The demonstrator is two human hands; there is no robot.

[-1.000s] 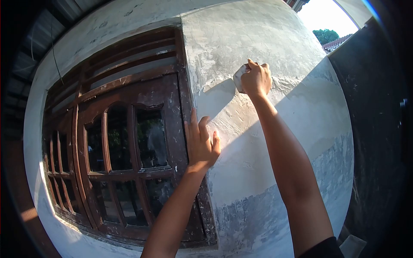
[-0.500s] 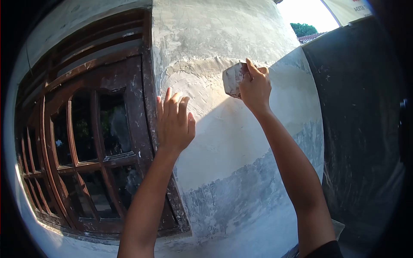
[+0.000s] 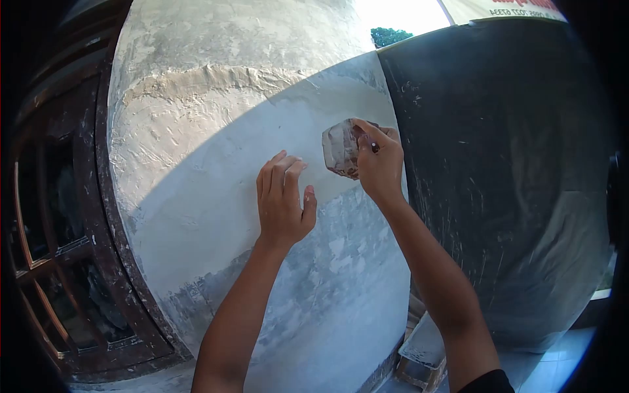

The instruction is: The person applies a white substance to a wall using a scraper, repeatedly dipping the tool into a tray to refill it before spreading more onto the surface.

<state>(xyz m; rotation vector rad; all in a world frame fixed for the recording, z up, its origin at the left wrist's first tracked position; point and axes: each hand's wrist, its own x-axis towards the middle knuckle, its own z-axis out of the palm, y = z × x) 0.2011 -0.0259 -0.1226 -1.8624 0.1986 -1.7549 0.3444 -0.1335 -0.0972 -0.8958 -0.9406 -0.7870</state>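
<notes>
My right hand grips a putty knife whose broad blade is smeared with pale plaster. The blade is at the wall, near its right edge; whether it touches cannot be made out. To the left and slightly lower, my left hand is empty, its fingers apart and a little bent, close to the wall. Pale plaster covers a band across the wall, rough and ridged in the sunlit upper left, smoother in the shade. Below that band the surface is patchy grey.
A dark wooden window frame with glass panes borders the wall on the left. On the right hangs a large black sheet, with a printed banner above it. A plaster-stained stand or tray is low behind my right forearm.
The view has swung right, so the window sits farther left. My right hand has moved the putty knife right and down along the wall. My left hand has also shifted right.
</notes>
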